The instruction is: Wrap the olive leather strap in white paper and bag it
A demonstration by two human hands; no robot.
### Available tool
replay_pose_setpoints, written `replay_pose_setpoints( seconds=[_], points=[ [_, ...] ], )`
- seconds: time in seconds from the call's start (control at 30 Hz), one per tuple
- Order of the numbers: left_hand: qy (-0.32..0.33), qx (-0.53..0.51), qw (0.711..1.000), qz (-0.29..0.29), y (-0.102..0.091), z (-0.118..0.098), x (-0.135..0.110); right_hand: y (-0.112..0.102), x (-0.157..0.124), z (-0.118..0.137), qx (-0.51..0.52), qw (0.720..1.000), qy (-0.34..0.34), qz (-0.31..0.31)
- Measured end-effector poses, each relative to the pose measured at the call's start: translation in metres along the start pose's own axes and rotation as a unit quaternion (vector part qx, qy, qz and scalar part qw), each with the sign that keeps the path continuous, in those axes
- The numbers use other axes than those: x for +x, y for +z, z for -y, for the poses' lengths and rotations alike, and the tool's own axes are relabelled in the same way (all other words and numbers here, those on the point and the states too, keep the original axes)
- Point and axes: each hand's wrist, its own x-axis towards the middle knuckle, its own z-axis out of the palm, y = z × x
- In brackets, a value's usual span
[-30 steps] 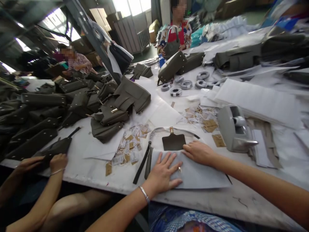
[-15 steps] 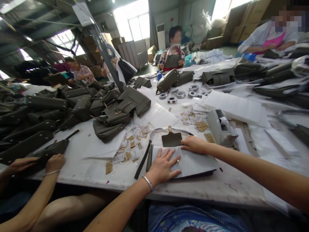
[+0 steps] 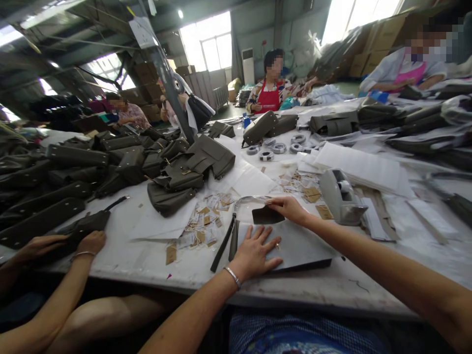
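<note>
A dark olive handbag [image 3: 265,269] lies in front of me under a white sheet [image 3: 306,248]. My left hand [image 3: 256,251], fingers spread, presses flat on that sheet, beside a small gold turn-lock [image 3: 277,246] that pokes through it. At the bag's far side my right hand [image 3: 288,208] has its fingers closed on the end of the dark closing flap [image 3: 263,214]; the gold fitting there is mostly covered. Behind the flap curves the wrapped handle [image 3: 245,200]. A dark strap [image 3: 223,244] hangs off the bag's left side.
Paper tags with strings [image 3: 202,219] are scattered left of the bag. A grey tape dispenser [image 3: 341,196] and a stack of white sheets [image 3: 363,164] stand to the right. Dark bags [image 3: 77,156] pile up at left, near a co-worker's hands [image 3: 92,242]. More people sit across the table.
My right hand has moved from the flap's lower right side up to its far end and now grips it there. The left hand stays on the sheet.
</note>
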Motion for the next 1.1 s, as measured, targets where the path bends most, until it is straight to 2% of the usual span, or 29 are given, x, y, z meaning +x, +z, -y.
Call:
replay_pose_setpoints(
  seconds=[0.07, 0.2, 0.43, 0.53, 0.73, 0.93, 1.0, 1.1],
  points=[
    [0.002, 0.003, 1.0, -0.006, 0.001, 0.0, 0.0, -0.011, -0.024, 0.007, 0.02, 0.999, -0.032, 0.011],
    [0.007, 0.007, 1.0, -0.028, 0.003, 0.0, 0.001, -0.022, -0.065, 0.016, 0.033, 0.985, -0.151, 0.083],
    [0.0, 0.033, 0.999, -0.029, 0.003, -0.003, 0.001, -0.008, -0.086, 0.007, -0.033, 0.955, -0.26, 0.14],
    [0.001, 0.029, 0.999, -0.026, 0.002, -0.003, 0.001, -0.005, -0.091, 0.001, -0.021, 0.951, -0.271, 0.146],
    [0.009, 0.017, 0.999, -0.04, 0.005, -0.002, 0.0, 0.003, -0.1, -0.008, 0.02, 0.961, -0.245, 0.122],
    [0.029, 0.017, 0.988, -0.148, 0.016, -0.001, -0.013, 0.009, -0.102, -0.01, 0.041, 0.964, -0.239, 0.107],
    [0.058, 0.02, 0.985, -0.16, 0.018, -0.001, -0.018, 0.01, -0.103, -0.01, 0.031, 0.964, -0.243, 0.102],
    [0.144, 0.01, 0.982, -0.123, 0.019, 0.0, -0.021, 0.01, -0.104, -0.009, 0.014, 0.965, -0.243, 0.101]
  ],
)
